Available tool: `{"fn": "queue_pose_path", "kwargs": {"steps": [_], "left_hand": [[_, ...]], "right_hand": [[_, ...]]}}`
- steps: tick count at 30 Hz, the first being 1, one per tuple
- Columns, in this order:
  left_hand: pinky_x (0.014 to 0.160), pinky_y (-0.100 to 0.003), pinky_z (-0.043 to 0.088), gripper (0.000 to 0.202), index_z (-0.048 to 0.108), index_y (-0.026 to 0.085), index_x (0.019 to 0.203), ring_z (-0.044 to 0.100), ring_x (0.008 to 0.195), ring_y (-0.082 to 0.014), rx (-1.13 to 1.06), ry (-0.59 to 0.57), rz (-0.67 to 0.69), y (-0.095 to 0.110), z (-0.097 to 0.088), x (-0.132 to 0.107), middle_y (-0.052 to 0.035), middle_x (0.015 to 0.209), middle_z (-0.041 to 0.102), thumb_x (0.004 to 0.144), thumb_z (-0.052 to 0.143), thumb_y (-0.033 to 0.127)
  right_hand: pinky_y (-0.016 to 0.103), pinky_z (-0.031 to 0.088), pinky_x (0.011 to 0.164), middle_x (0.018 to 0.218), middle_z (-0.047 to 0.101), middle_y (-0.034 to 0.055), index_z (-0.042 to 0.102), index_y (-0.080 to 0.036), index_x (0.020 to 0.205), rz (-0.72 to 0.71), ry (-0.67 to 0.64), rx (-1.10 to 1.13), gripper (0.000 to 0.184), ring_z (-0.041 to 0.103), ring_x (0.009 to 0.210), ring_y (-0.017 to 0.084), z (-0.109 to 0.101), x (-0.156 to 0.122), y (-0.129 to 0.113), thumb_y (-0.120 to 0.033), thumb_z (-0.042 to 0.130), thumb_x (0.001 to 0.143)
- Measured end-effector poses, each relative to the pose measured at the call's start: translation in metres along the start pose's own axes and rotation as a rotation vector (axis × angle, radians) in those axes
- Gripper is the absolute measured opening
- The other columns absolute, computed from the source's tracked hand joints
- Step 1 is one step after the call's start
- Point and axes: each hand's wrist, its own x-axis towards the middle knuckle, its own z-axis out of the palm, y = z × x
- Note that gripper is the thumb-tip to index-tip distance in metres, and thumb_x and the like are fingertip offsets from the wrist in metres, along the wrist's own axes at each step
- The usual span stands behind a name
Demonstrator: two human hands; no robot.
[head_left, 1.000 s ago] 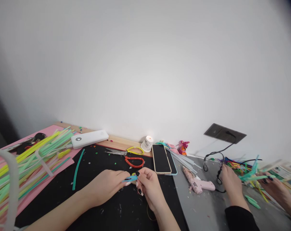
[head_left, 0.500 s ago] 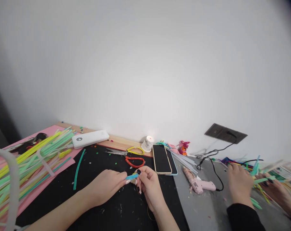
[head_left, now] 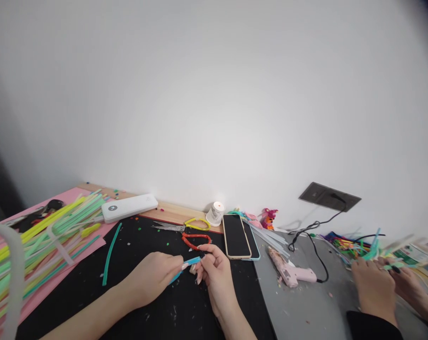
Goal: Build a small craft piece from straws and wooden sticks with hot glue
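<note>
My left hand (head_left: 153,276) pinches a short blue straw piece (head_left: 189,262) over the black mat (head_left: 143,302). My right hand (head_left: 214,271) is closed right beside it, fingertips touching the straw's other end. A small pale bit (head_left: 193,269) sits just under the straw between the two hands. Red-handled scissors (head_left: 196,240) lie just beyond my hands, with yellow-handled scissors (head_left: 185,225) behind them.
A heap of coloured straws (head_left: 47,236) lies on pink paper at the left, a loose green straw (head_left: 110,253) beside it. Two phones (head_left: 239,230), a white power bank (head_left: 129,207), a tape roll (head_left: 214,213) and a pink glue gun (head_left: 291,271) lie about. Another person's hands (head_left: 380,283) handle straws at the right.
My hands have shifted slightly left and the blue straw piece now tilts down toward my left hand. The other person's hands moved right, away from the glue gun's cord.
</note>
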Motion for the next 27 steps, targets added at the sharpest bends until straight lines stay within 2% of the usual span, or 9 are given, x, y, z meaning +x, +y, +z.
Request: {"fn": "queue_pose_path", "kwargs": {"steps": [4, 7, 11, 14, 18, 24, 27], "left_hand": [[0.051, -0.025, 0.021, 0.036, 0.049, 0.019, 0.067, 0.05, 0.053, -0.0144, -0.029, -0.017, -0.015, 0.001, -0.002, -0.001, 0.0019, 0.059, 0.053, 0.095, 0.028, 0.028], [0.054, -0.024, 0.026, 0.035, 0.052, 0.019, 0.07, 0.051, 0.056, -0.015, -0.048, 0.001, 0.01, 0.002, -0.003, -0.001, 0.0011, 0.062, 0.055, 0.095, 0.028, 0.027], [0.063, -0.024, 0.035, 0.032, 0.06, 0.02, 0.086, 0.055, 0.07, -0.017, -0.104, 0.086, 0.082, 0.004, -0.007, -0.002, -0.0014, 0.076, 0.06, 0.095, 0.029, 0.026], [0.071, -0.025, 0.038, 0.03, 0.062, 0.022, 0.094, 0.055, 0.08, -0.0176, -0.115, 0.127, 0.119, 0.006, -0.011, -0.002, -0.0025, 0.086, 0.061, 0.094, 0.032, 0.025], [0.069, -0.023, 0.039, 0.031, 0.065, 0.02, 0.082, 0.053, 0.077, -0.0153, -0.15, 0.109, 0.119, 0.008, -0.012, -0.002, -0.0017, 0.082, 0.056, 0.093, 0.036, 0.022], [0.065, -0.021, 0.039, 0.027, 0.064, 0.018, 0.076, 0.053, 0.069, -0.0129, -0.314, 0.145, 0.029, 0.012, -0.011, -0.001, 0.0006, 0.072, 0.051, 0.09, 0.04, 0.02], [0.058, -0.021, 0.038, 0.021, 0.062, 0.017, 0.071, 0.05, 0.064, -0.0126, -0.427, 0.171, -0.053, 0.013, -0.009, 0.002, 0.0013, 0.07, 0.05, 0.085, 0.046, 0.022]], "right_hand": [[0.016, 0.043, 0.043, 0.056, 0.067, 0.0022, 0.057, -0.014, 0.076, 0.093, -0.045, -0.005, 0.019, 0.055, 0.042, 0.008, -0.003, 0.001, -0.001, -0.027, 0.069, 0.069], [0.017, 0.044, 0.043, 0.058, 0.067, 0.0028, 0.054, -0.015, 0.072, 0.087, -0.046, -0.056, 0.022, 0.057, 0.044, 0.009, -0.006, 0.001, 0.001, -0.03, 0.07, 0.068], [0.019, 0.043, 0.041, 0.056, 0.064, 0.0009, 0.051, -0.017, 0.069, -0.036, -0.035, -0.206, 0.021, 0.054, 0.041, 0.01, -0.005, 0.001, 0.003, -0.034, 0.062, 0.075], [0.02, 0.042, 0.044, 0.057, 0.06, -0.001, 0.054, -0.018, 0.07, -0.174, -0.073, -0.399, 0.016, 0.051, 0.043, 0.009, -0.003, -0.003, 0.003, -0.028, 0.055, 0.081], [0.021, 0.042, 0.05, 0.059, 0.058, -0.0014, 0.06, -0.017, 0.07, -0.314, -0.159, -0.649, 0.016, 0.053, 0.05, 0.011, -0.002, -0.011, 0.001, -0.018, 0.051, 0.083], [0.023, 0.045, 0.054, 0.066, 0.062, 0.0012, 0.065, -0.019, 0.077, -0.416, -0.098, -0.753, 0.014, 0.058, 0.056, 0.014, -0.001, -0.015, 0.001, -0.014, 0.052, 0.08], [0.024, 0.046, 0.054, 0.069, 0.064, 0.0029, 0.066, -0.02, 0.076, -0.418, -0.064, -0.744, 0.013, 0.059, 0.059, 0.015, -0.001, -0.014, 0.001, -0.015, 0.054, 0.08]]}}
